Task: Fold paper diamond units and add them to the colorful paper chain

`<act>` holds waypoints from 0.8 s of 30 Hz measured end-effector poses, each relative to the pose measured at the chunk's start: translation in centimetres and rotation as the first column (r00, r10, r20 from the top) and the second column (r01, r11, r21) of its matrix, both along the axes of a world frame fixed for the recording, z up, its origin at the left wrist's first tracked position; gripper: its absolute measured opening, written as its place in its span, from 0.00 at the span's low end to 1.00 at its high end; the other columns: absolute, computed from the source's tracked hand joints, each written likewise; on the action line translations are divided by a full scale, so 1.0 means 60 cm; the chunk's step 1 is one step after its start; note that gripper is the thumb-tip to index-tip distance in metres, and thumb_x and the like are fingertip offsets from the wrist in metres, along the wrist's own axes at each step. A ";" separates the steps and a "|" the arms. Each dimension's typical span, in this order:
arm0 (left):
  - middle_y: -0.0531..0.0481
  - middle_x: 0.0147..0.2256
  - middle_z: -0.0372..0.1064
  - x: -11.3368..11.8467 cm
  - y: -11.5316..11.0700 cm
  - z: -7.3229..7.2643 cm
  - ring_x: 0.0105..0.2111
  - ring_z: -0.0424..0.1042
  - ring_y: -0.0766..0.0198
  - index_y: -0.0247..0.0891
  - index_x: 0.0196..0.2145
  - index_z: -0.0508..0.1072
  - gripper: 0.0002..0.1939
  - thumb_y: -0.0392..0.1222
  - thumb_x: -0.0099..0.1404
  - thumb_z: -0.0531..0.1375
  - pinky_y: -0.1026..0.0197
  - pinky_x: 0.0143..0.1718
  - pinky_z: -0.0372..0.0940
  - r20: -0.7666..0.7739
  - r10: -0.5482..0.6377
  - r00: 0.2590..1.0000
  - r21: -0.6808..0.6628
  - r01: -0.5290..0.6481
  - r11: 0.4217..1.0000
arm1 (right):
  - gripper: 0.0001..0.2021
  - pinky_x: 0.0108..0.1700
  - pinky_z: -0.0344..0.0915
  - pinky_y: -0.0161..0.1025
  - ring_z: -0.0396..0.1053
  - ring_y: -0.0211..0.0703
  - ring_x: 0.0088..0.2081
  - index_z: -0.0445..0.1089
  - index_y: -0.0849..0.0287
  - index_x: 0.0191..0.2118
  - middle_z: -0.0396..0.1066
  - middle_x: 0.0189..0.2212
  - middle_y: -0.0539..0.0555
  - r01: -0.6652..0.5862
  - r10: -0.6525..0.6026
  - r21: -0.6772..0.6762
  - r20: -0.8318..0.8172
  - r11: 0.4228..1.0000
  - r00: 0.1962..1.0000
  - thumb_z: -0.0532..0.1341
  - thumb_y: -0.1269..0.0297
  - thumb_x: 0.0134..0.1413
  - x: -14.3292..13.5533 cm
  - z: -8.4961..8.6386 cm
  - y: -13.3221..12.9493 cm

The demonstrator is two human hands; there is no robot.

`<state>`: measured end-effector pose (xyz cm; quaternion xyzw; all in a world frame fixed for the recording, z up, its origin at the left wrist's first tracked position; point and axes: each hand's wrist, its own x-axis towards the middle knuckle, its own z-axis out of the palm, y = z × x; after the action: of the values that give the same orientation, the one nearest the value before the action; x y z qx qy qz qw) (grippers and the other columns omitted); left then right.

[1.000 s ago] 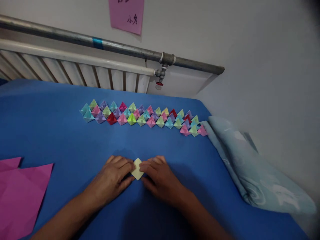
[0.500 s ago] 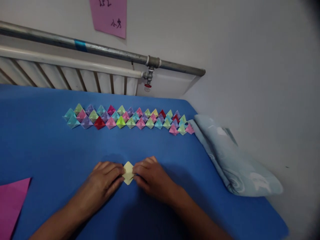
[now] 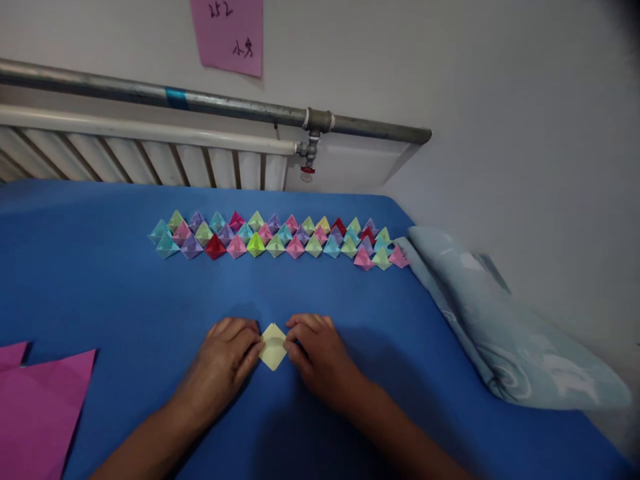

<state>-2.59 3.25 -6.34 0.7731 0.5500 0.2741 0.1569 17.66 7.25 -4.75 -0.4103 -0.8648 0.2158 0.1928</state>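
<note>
A small pale yellow folded paper point(image 3: 273, 347), diamond-shaped, lies between my two hands near the front of the blue surface point(image 3: 150, 300). My left hand point(image 3: 225, 357) pinches its left corner between thumb and fingers. At the right corner, the fingertips of my right hand point(image 3: 317, 353) touch the paper, thumb and index finger bent round the edge. Beyond the hands, several small folded paper boats point(image 3: 256, 245) in many colours stand in close, staggered rows.
Large pink paper sheets point(image 3: 43, 407) lie at the lower left. A folded light blue cloth point(image 3: 480, 320) rests at the right by the wall. Behind the surface are a white radiator point(image 3: 160, 160), a metal pipe point(image 3: 240, 107) with a red-handled valve, and a pink note point(image 3: 230, 37).
The view has shifted, so most things appear further right. The yellow paper now shows a flatter, smoother face, and my right fingers have loosened and spread slightly.
</note>
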 end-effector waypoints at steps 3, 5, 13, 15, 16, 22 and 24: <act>0.47 0.39 0.72 0.000 0.003 -0.004 0.41 0.69 0.58 0.39 0.34 0.72 0.11 0.43 0.70 0.53 0.51 0.46 0.64 0.035 0.021 0.999 -0.011 -0.020 1.000 | 0.05 0.47 0.58 0.43 0.68 0.43 0.45 0.69 0.59 0.33 0.72 0.43 0.54 0.033 -0.033 -0.016 -0.009 0.999 0.999 0.58 0.71 0.61 -0.005 -0.002 0.000; 0.47 0.39 0.71 0.000 0.004 -0.005 0.41 0.68 0.57 0.39 0.32 0.71 0.10 0.43 0.69 0.54 0.51 0.46 0.64 0.047 0.034 0.998 -0.020 -0.034 0.999 | 0.05 0.47 0.59 0.43 0.68 0.44 0.46 0.69 0.59 0.33 0.72 0.43 0.55 0.051 -0.051 -0.028 -0.009 0.998 0.999 0.58 0.72 0.60 -0.008 -0.003 0.000; 0.47 0.37 0.71 0.002 0.009 -0.009 0.40 0.69 0.56 0.39 0.30 0.70 0.10 0.43 0.68 0.55 0.50 0.44 0.65 0.059 0.054 0.997 -0.012 -0.053 0.999 | 0.04 0.49 0.62 0.44 0.67 0.46 0.46 0.68 0.60 0.32 0.72 0.42 0.57 0.093 -0.091 -0.056 0.036 0.994 0.995 0.59 0.74 0.57 -0.021 0.004 -0.001; 0.47 0.36 0.71 0.003 0.010 -0.010 0.40 0.69 0.56 0.39 0.29 0.70 0.10 0.42 0.68 0.55 0.51 0.44 0.65 0.066 0.062 0.996 0.000 -0.062 0.998 | 0.03 0.48 0.62 0.44 0.67 0.46 0.44 0.67 0.60 0.32 0.71 0.41 0.57 0.101 -0.098 -0.059 0.054 0.993 0.994 0.59 0.74 0.57 -0.023 0.006 -0.002; 0.48 0.36 0.71 0.003 0.011 -0.010 0.40 0.69 0.56 0.39 0.29 0.70 0.10 0.42 0.68 0.55 0.51 0.44 0.65 0.070 0.064 0.995 0.005 -0.064 0.998 | 0.03 0.48 0.62 0.44 0.67 0.46 0.44 0.67 0.61 0.33 0.71 0.41 0.57 0.107 -0.103 -0.062 0.063 0.992 0.993 0.59 0.73 0.57 -0.024 0.006 -0.002; 0.48 0.36 0.70 0.002 0.010 -0.013 0.40 0.68 0.57 0.39 0.30 0.70 0.09 0.42 0.67 0.56 0.51 0.44 0.66 0.079 0.060 0.995 0.003 -0.061 0.998 | 0.03 0.47 0.61 0.42 0.65 0.45 0.42 0.69 0.62 0.38 0.71 0.40 0.56 0.133 -0.126 -0.094 0.081 0.987 0.989 0.61 0.72 0.56 -0.025 0.004 0.000; 0.48 0.36 0.70 0.002 0.009 -0.014 0.41 0.68 0.56 0.40 0.30 0.70 0.09 0.42 0.68 0.56 0.50 0.45 0.65 0.072 0.061 0.996 0.005 -0.061 0.998 | 0.03 0.48 0.60 0.42 0.65 0.44 0.43 0.70 0.61 0.37 0.71 0.41 0.55 0.127 -0.121 -0.109 0.067 0.986 0.990 0.61 0.72 0.56 -0.024 0.005 0.000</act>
<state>-2.49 3.80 -7.19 0.7461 0.5665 0.3083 0.1655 16.20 7.27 -4.46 -0.4799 -0.8294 0.2396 0.1563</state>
